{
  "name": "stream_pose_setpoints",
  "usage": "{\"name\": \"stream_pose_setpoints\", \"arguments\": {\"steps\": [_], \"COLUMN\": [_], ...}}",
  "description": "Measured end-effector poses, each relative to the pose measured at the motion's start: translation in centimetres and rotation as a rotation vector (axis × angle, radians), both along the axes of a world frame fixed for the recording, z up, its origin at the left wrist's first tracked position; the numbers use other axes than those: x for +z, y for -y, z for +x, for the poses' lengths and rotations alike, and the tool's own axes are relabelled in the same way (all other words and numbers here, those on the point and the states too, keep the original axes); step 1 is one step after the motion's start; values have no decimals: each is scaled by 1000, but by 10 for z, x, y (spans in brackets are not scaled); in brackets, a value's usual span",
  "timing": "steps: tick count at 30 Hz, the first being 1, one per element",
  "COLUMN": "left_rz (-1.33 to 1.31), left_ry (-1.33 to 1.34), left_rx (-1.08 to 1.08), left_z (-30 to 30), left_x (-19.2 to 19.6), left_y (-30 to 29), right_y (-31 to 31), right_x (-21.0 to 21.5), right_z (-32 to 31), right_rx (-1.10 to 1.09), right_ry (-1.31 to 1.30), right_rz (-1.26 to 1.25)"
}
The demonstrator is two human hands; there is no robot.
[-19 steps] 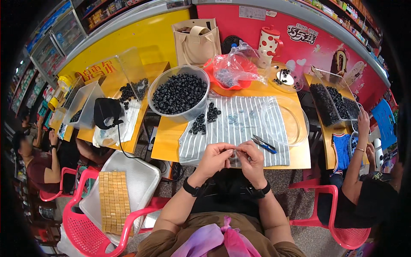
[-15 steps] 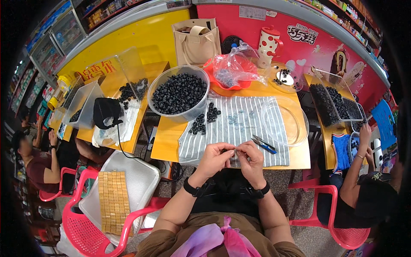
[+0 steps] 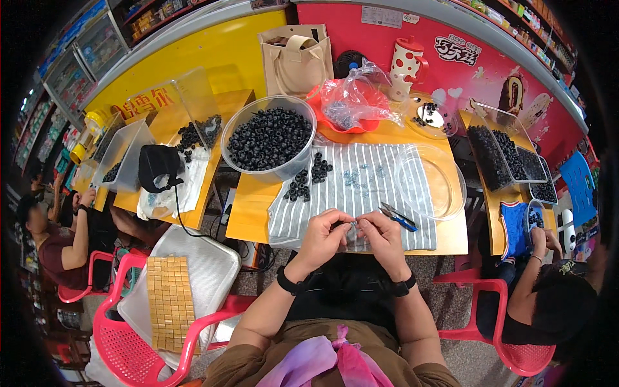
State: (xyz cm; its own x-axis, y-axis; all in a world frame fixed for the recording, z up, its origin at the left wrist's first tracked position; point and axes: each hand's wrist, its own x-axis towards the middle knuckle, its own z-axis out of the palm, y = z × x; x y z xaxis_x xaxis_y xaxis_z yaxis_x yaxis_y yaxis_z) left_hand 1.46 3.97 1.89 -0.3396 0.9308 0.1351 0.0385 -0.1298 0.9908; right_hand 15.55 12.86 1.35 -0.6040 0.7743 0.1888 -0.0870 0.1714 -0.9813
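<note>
Over the near edge of a grey-and-white striped cloth (image 3: 380,206), my left hand (image 3: 324,237) is closed in a pinch. A small black piece (image 3: 338,225) shows between its fingers. Close beside it, my right hand (image 3: 383,236) pinches something too small to make out. Small black ring-shaped pieces (image 3: 300,188) lie in loose groups on the cloth, with tiny clear bluish bits (image 3: 356,177) to their right. Thread snips with dark blue handles (image 3: 401,218) rest just beyond my right hand. A large clear tub (image 3: 227,151) full of the same black pieces stands at the back left.
A round clear lid (image 3: 459,193) lies at the right. Behind the cloth sit a red bowl (image 3: 348,133) with a plastic bag, a dotted cup (image 3: 405,64) and a beige tote bag (image 3: 293,68). Pink chairs (image 3: 122,329) stand on both sides; people sit at neighbouring tables.
My fingertips have drawn slightly apart. The person at the right has moved a hand from the tray down to a bowl; the person at the left has lowered a raised hand.
</note>
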Motion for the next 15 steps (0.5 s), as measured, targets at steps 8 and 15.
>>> {"name": "stream_pose_setpoints", "arguments": {"steps": [8, 15], "left_rz": [132, 123], "left_ry": [-331, -392], "left_rx": [98, 132], "left_z": [7, 10], "left_x": [10, 8], "left_y": [2, 2], "right_y": [5, 15], "right_x": [7, 1], "right_z": [1, -1], "right_rx": [105, 40], "right_ry": [46, -67], "right_rz": [-194, -277]}}
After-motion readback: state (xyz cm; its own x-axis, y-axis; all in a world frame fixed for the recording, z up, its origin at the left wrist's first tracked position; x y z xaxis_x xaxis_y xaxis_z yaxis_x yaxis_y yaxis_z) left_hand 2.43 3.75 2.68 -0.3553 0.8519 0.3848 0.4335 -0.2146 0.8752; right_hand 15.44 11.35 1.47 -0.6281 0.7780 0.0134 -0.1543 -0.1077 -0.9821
